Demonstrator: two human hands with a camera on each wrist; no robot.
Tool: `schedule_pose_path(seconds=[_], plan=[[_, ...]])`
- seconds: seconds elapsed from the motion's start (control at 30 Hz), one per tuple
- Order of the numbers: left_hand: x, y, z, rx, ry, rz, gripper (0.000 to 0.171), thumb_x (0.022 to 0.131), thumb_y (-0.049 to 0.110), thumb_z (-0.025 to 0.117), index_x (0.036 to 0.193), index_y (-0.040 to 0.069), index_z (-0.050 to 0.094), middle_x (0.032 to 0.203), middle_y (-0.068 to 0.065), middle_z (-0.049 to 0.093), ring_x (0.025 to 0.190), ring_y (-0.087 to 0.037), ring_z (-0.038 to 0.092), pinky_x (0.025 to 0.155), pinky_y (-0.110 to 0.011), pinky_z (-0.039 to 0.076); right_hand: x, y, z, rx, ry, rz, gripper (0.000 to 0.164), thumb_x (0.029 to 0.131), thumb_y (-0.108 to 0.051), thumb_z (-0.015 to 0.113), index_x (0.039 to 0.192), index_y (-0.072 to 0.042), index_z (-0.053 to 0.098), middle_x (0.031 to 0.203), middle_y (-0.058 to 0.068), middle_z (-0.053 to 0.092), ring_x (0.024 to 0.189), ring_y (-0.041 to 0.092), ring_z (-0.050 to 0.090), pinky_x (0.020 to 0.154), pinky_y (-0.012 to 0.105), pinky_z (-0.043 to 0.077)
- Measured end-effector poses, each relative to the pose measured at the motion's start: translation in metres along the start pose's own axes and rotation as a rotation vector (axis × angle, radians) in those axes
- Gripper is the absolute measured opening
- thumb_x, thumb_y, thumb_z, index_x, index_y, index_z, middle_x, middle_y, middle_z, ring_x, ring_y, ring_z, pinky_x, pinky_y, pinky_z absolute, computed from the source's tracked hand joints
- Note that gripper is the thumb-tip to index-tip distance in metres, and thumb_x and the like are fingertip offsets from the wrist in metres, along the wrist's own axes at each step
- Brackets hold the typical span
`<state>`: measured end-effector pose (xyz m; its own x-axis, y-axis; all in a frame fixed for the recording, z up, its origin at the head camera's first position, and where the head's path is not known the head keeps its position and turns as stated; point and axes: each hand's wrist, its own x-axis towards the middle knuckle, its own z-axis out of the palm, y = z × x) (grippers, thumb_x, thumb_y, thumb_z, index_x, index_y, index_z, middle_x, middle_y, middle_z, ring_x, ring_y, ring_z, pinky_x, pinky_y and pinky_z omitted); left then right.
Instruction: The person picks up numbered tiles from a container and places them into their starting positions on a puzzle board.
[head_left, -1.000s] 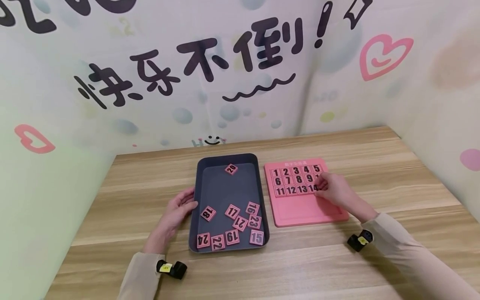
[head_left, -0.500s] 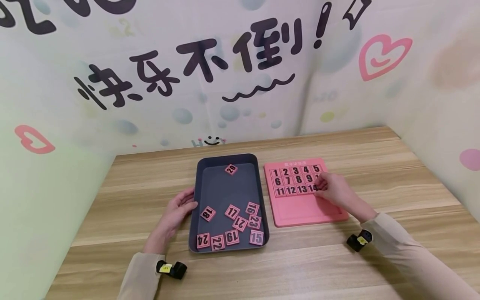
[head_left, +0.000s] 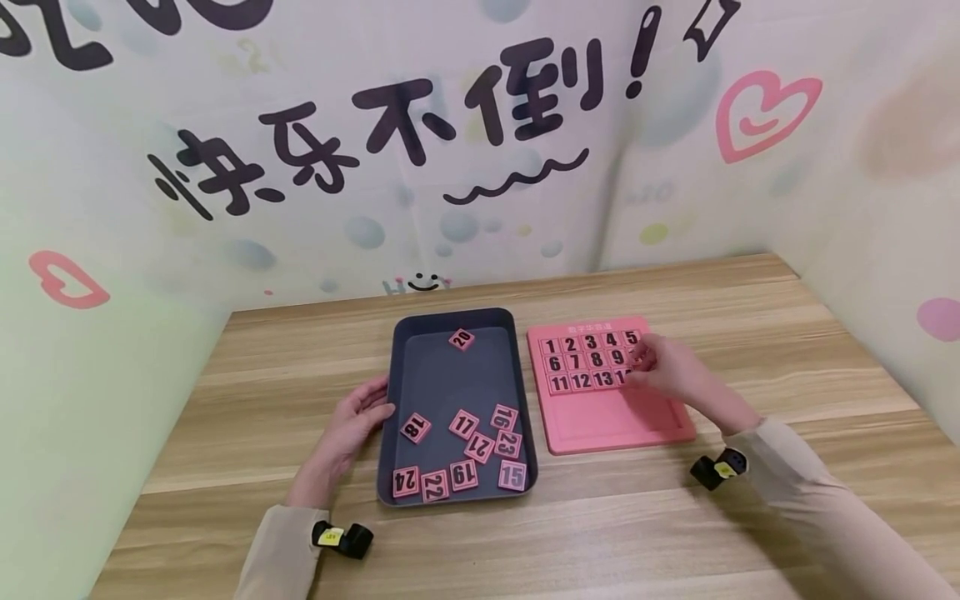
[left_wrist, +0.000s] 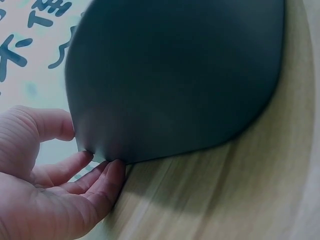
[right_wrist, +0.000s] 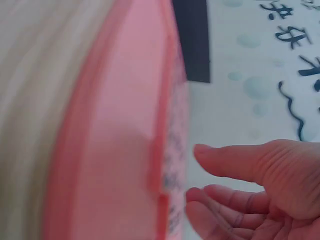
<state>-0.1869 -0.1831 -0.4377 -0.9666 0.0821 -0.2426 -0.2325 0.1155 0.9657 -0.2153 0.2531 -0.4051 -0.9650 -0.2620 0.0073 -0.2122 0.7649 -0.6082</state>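
Narrow gap between tray (head_left: 459, 379) and pink board (head_left: 588, 417). Left hand (head_left: 358, 421): grip apart, fingertips touching tray side. Right hand (head_left: 671, 368): grip apart, partly hiding tile 14 (head_left: 621, 378).

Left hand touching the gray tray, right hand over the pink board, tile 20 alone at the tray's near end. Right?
Not quite: tile 20 lies alone at the far end of the gray tray, as the head view shows. The rest stands.
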Motion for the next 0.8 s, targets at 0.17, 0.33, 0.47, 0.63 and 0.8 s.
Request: schedule_pose_path(seconds=[0.17,0.33,0.47,0.63,0.8], plan=[[0.000,0.000,0.000,-0.001,-0.003,0.002,0.053,0.090,-0.006,0.049,0.140,-0.006,0.034,0.140,-0.026,0.038,0.126,-0.032,0.039,0.083,-0.013,0.043,-0.002,-0.030,0.006,0.067,0.040,-0.106,0.021,0.077,-0.003,0.073,0.089,0.006,0.059,0.079,0.009,0.062,0.073,0.021,0.059,0.066,0.032,0.052],[0.000,-0.001,-0.001,-0.002,-0.002,-0.002,0.053,0.090,-0.006,0.048,0.141,-0.006,0.033,0.141,-0.025,0.038,0.127,-0.031,0.038,0.084,-0.013,0.043,-0.007,-0.066,0.028,0.145,0.018,-0.256,0.019,0.076,-0.002,0.075,0.089,0.000,0.062,0.080,0.002,0.063,0.074,0.015,0.060,0.067,0.027,0.052],[0.000,0.000,-0.001,-0.005,-0.001,-0.002,0.053,0.090,-0.006,0.048,0.141,-0.006,0.033,0.141,-0.026,0.038,0.127,-0.032,0.038,0.083,-0.013,0.042,-0.011,-0.093,0.047,0.225,-0.044,-0.393,0.017,0.077,-0.003,0.074,0.089,-0.003,0.062,0.083,0.005,0.064,0.075,0.012,0.061,0.068,0.025,0.053],[-0.003,0.003,0.000,-0.015,-0.007,0.004,0.053,0.091,-0.005,0.048,0.141,-0.008,0.031,0.141,-0.028,0.036,0.128,-0.034,0.036,0.083,-0.012,0.042,-0.013,-0.115,0.073,0.275,-0.183,-0.482,0.016,0.079,-0.002,0.072,0.092,0.000,0.062,0.086,0.009,0.065,0.077,0.009,0.061,0.069,0.022,0.053],[-0.004,0.004,0.000,-0.008,-0.009,0.007,0.053,0.091,-0.005,0.048,0.141,-0.007,0.031,0.142,-0.028,0.036,0.128,-0.034,0.037,0.083,-0.012,0.042,-0.016,-0.128,0.092,0.194,-0.278,-0.464,0.016,0.079,-0.003,0.073,0.090,-0.003,0.062,0.082,0.005,0.064,0.071,0.004,0.057,0.065,0.019,0.051]])
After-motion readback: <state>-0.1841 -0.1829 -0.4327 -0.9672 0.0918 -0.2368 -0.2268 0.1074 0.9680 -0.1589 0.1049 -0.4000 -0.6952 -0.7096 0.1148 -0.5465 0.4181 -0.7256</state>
